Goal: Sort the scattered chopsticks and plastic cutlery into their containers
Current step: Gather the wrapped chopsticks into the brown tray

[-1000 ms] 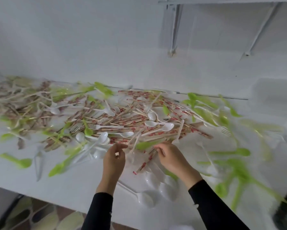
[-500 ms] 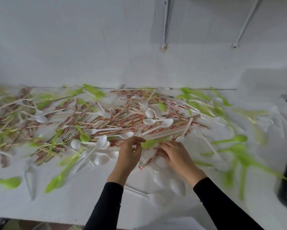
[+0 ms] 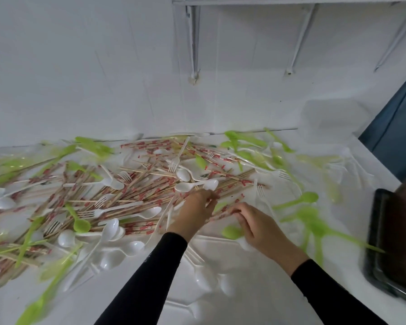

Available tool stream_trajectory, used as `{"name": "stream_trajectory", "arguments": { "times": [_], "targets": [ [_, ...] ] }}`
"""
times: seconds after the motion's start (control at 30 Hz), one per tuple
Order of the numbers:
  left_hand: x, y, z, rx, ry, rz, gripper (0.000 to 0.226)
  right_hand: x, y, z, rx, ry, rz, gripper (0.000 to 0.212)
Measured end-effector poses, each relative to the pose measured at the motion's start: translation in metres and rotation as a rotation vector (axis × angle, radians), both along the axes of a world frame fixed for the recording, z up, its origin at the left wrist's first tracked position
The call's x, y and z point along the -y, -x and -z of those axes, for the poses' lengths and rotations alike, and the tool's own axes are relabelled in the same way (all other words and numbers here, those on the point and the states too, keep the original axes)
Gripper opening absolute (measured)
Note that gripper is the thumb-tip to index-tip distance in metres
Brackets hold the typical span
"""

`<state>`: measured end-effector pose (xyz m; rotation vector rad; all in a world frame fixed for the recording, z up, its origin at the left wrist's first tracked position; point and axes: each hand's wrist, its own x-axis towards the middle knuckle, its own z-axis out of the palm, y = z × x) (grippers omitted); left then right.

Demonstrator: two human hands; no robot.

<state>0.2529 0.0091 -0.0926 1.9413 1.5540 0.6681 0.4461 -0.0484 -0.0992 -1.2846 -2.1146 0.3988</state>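
Note:
A big heap of wrapped chopsticks (image 3: 131,191) with red print, white plastic forks and spoons (image 3: 187,185) and green plastic cutlery (image 3: 300,200) is spread over the white table (image 3: 255,289). My left hand (image 3: 195,212) reaches into the near edge of the heap, fingers curled among the chopsticks. My right hand (image 3: 255,226) lies just right of it, and its fingers pinch a wrapped pair of chopsticks (image 3: 223,213) that slants up toward the left hand. A green spoon (image 3: 232,232) lies under the right hand.
A dark tray or bin (image 3: 394,249) stands at the table's right edge. The white wall (image 3: 127,78) runs behind the heap, with brackets above. White spoons (image 3: 204,280) lie on the table between my forearms. Blue surface (image 3: 394,132) at far right.
The view has swung left and closer. Both hands have stayed at the heap's near edge; my right hand now pinches a wrapped chopstick pair and my left hand has moved up into the chopsticks.

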Motion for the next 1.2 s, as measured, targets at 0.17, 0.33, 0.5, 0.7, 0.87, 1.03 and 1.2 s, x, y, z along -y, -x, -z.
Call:
{"name": "stream_trajectory", "arguments": {
  "times": [0.17, 0.33, 0.5, 0.7, 0.87, 1.03, 1.2],
  "targets": [
    [0.003, -0.023, 0.02, -0.147, -0.035, 0.029, 0.02, -0.016, -0.006, -0.013, -0.352, 0.086, 0.141, 0.008],
    [0.006, -0.027, 0.03, -0.152, -0.144, -0.004, 0.014, -0.041, -0.007, -0.028, -0.793, 0.304, 0.181, 0.016],
    [0.012, -0.021, 0.027, -0.098, -0.201, -0.013, 0.007, -0.077, 0.001, -0.05, -1.149, 0.513, 0.19, 0.027],
    [0.005, -0.013, 0.018, -0.147, 0.033, 0.067, 0.018, -0.126, 0.001, -0.032, -0.188, 0.437, 0.253, 0.018],
    [0.008, -0.018, 0.022, -0.243, 0.014, 0.091, 0.031, -0.135, -0.006, -0.004, 0.33, 0.384, 0.19, 0.036],
    [0.01, -0.011, 0.015, -0.25, -0.043, 0.089, 0.023, -0.13, -0.016, 0.0, 0.308, 0.255, 0.253, 0.021],
    [-0.011, -0.017, -0.002, -0.264, -0.085, 0.027, 0.021, -0.124, -0.035, -0.011, 0.037, 0.208, 0.27, 0.016]
  ]
}}
